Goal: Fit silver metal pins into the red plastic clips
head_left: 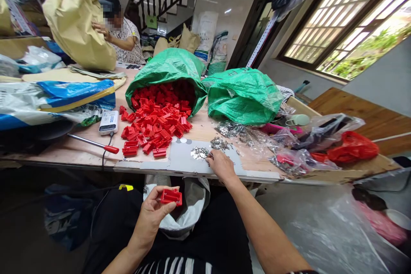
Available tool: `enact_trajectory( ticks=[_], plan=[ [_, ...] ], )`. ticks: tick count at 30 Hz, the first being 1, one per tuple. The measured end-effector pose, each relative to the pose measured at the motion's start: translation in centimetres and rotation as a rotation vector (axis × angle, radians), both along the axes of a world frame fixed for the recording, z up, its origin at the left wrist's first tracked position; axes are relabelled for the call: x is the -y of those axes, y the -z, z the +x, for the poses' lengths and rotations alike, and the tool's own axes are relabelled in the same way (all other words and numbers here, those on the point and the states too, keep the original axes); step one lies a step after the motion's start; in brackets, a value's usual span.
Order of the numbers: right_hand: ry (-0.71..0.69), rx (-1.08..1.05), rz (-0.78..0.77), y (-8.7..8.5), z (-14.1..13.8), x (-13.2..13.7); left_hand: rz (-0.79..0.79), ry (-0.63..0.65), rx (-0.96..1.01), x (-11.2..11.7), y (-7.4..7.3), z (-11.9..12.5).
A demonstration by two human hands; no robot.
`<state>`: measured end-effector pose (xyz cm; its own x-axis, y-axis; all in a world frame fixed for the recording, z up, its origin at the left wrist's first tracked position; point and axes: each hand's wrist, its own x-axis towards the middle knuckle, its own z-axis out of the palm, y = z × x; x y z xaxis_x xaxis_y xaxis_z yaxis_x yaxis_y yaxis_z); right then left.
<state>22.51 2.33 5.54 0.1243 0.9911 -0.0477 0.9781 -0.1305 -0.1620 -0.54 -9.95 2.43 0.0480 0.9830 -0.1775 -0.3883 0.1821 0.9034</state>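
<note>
My left hand (153,214) is over my lap, fingers closed round a small red plastic part (171,196). My right hand (220,165) reaches onto the table edge, fingertips pinched at a little heap of small silver metal pieces (199,153) lying on a grey card sheet (183,160). A pile of red plastic parts (153,125) spills from an open green sack (167,68) just beyond. A white plastic bag (188,205) hangs open below the table edge between my arms.
A second green sack (244,94) lies to the right, with clear bags of metal pieces (250,137) and a red bag (351,147). A red-handled tool (96,144) and white power bank (108,122) lie left. Another person (123,34) handles a tan sack (75,21) at the far end.
</note>
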Motion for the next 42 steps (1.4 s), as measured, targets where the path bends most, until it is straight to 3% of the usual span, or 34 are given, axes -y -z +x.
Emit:
enact_trajectory(
  ticks=[20,26,33,37,42],
  plan=[
    [-0.033,-0.125,0.093,0.3,0.6,0.1,-0.006,0.034,0.084,0.2,-0.4,0.0],
    [-0.169,-0.293,0.137,-0.2,1.1,0.6,-0.032,0.046,0.22,-0.7,-1.2,0.1],
    [-0.436,-0.801,0.171,-2.0,-2.3,4.7,-0.007,0.021,0.25,-2.0,-2.2,0.4],
    [-0.546,-0.85,0.164,-2.7,-4.4,6.6,0.003,0.045,0.28,-2.8,-2.2,0.9],
    [-0.632,-0.785,0.276,-2.2,-4.9,6.7,0.035,0.062,0.295,-3.7,-2.5,1.4]
  ],
)
